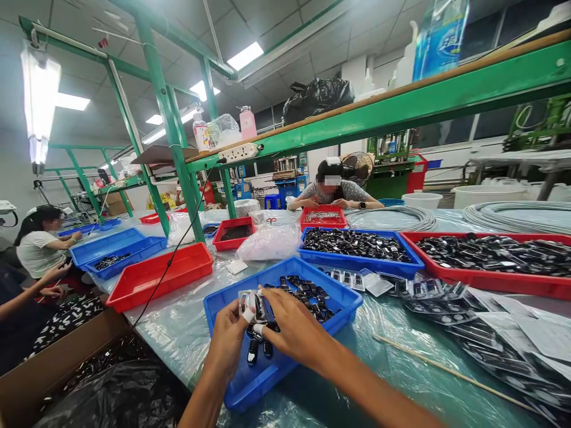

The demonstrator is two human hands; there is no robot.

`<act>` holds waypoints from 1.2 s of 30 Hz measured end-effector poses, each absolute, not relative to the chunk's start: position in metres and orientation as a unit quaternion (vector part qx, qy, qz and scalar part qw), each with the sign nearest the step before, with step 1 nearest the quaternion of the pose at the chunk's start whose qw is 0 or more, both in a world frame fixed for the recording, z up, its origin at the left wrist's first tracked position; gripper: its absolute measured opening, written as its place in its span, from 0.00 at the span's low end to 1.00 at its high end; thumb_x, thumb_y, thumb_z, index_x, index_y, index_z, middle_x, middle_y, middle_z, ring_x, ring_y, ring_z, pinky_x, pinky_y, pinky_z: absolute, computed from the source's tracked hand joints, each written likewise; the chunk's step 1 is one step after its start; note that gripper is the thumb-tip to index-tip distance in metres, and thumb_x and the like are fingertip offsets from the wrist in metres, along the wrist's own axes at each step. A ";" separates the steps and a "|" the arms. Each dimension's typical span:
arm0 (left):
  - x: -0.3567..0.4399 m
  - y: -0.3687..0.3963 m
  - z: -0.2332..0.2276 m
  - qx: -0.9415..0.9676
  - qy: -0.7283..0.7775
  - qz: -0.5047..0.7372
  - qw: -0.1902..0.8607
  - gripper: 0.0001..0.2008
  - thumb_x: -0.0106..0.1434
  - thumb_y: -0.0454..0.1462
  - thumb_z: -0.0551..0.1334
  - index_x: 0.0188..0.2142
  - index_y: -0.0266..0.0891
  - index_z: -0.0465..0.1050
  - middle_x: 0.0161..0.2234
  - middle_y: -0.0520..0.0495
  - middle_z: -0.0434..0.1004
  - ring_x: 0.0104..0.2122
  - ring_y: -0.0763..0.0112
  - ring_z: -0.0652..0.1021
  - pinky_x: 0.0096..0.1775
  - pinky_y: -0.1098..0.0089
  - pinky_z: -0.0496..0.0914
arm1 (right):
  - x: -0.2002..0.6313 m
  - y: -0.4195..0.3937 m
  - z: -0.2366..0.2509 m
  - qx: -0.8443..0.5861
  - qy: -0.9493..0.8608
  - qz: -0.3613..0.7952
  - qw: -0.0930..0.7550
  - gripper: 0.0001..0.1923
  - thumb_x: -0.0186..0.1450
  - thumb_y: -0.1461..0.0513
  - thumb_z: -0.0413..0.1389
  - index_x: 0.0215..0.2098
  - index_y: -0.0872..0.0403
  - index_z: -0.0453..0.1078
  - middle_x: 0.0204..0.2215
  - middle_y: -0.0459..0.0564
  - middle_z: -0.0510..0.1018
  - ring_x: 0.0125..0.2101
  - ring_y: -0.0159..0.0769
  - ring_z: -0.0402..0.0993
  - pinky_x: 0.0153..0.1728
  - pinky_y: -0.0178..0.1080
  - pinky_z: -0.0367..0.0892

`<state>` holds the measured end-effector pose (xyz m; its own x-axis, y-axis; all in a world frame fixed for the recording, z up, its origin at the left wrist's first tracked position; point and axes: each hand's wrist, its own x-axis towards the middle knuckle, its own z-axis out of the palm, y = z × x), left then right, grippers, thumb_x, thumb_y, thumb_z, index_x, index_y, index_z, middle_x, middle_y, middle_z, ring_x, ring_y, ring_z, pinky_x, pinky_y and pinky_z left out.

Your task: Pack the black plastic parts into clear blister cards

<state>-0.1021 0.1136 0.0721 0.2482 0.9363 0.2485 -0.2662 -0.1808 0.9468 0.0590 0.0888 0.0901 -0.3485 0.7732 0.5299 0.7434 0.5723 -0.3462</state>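
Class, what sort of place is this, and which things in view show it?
Probably a factory packing bench: shallow blue plastic tray of small black parts under both hands, green metal shelving frame, seated co-worker sorting opposite.

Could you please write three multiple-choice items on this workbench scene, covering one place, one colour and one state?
1. Where are both hands working?
A. over the blue tray
B. over the cardboard box
C. over the cable coil

2. What colour is the empty tray left of it?
A. green
B. red
C. white

3. What is the hands' state?
A. resting flat
B. holding a small clear packet together
C. apart

Answers: 1 A, the left hand and right hand are above the blue tray. 2 B, the empty tray is red. 3 B, both pinch the packet.
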 end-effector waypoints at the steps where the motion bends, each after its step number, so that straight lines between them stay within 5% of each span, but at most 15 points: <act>1: -0.101 0.114 0.073 0.565 0.303 0.530 0.555 0.21 0.57 0.48 0.68 0.44 0.36 0.76 0.40 0.45 0.77 0.41 0.65 0.74 0.45 0.70 0.66 | 0.060 0.090 0.088 -0.459 -0.815 0.062 0.348 0.27 0.63 0.63 0.60 0.58 0.60 0.61 0.54 0.61 0.70 0.54 0.48 0.67 0.54 0.47 0.64; 6: -0.104 0.120 0.073 0.628 0.321 0.496 0.507 0.21 0.53 0.47 0.70 0.39 0.34 0.76 0.33 0.47 0.76 0.35 0.67 0.72 0.41 0.71 0.65 | 0.076 0.100 0.078 -0.416 -0.808 0.163 0.384 0.14 0.69 0.63 0.51 0.54 0.52 0.63 0.49 0.52 0.75 0.50 0.42 0.71 0.50 0.43 0.65; 10: -0.115 0.130 0.065 0.598 0.383 0.515 0.480 0.18 0.51 0.46 0.70 0.33 0.34 0.75 0.29 0.48 0.74 0.32 0.69 0.71 0.37 0.72 0.64 | 0.090 0.109 0.072 -0.458 -0.801 0.131 0.363 0.18 0.69 0.65 0.49 0.56 0.54 0.64 0.50 0.55 0.74 0.50 0.45 0.70 0.51 0.47 0.66; 15: -0.116 0.128 0.065 0.536 0.387 0.530 0.531 0.23 0.53 0.51 0.67 0.38 0.35 0.72 0.37 0.44 0.76 0.38 0.63 0.75 0.42 0.67 0.69 | 0.083 0.109 0.073 -0.447 -0.811 0.089 0.367 0.28 0.62 0.64 0.59 0.60 0.55 0.63 0.60 0.57 0.65 0.59 0.45 0.62 0.60 0.47 0.59; 19: -0.110 0.123 0.069 0.535 0.355 0.515 0.567 0.25 0.49 0.45 0.72 0.44 0.36 0.72 0.41 0.44 0.76 0.41 0.64 0.75 0.46 0.67 0.69 | 0.070 0.103 0.073 -0.429 -0.818 0.082 0.374 0.25 0.62 0.69 0.59 0.58 0.57 0.65 0.60 0.57 0.65 0.58 0.43 0.64 0.60 0.44 0.60; 24: -0.111 0.126 0.065 0.519 0.378 0.538 0.546 0.23 0.44 0.40 0.73 0.39 0.35 0.72 0.37 0.45 0.77 0.36 0.65 0.76 0.44 0.68 0.69 | 0.061 0.099 0.068 -0.432 -0.817 0.093 0.370 0.30 0.63 0.67 0.60 0.62 0.61 0.61 0.62 0.61 0.60 0.60 0.47 0.60 0.61 0.48 0.59; 32: -0.109 0.125 0.068 0.549 0.370 0.526 0.534 0.23 0.43 0.42 0.73 0.37 0.36 0.70 0.32 0.48 0.76 0.33 0.67 0.76 0.38 0.71 0.69 | 0.063 0.101 0.068 -0.371 -0.801 0.162 0.441 0.22 0.69 0.60 0.55 0.60 0.56 0.65 0.53 0.56 0.73 0.52 0.44 0.71 0.54 0.45 0.66; 36: -0.124 0.105 0.080 0.590 0.423 0.507 0.464 0.20 0.45 0.40 0.73 0.37 0.37 0.72 0.30 0.54 0.76 0.33 0.66 0.75 0.39 0.72 0.68 | 0.063 0.099 0.066 -0.377 -0.801 0.158 0.437 0.20 0.68 0.65 0.53 0.58 0.54 0.68 0.50 0.51 0.76 0.49 0.41 0.74 0.53 0.43 0.66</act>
<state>-0.1236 0.1051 0.0798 0.1285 0.9700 0.2062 0.0280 -0.2114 0.9770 0.0632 0.0989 0.0657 -0.3339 0.7427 0.5804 0.4667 0.6653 -0.5828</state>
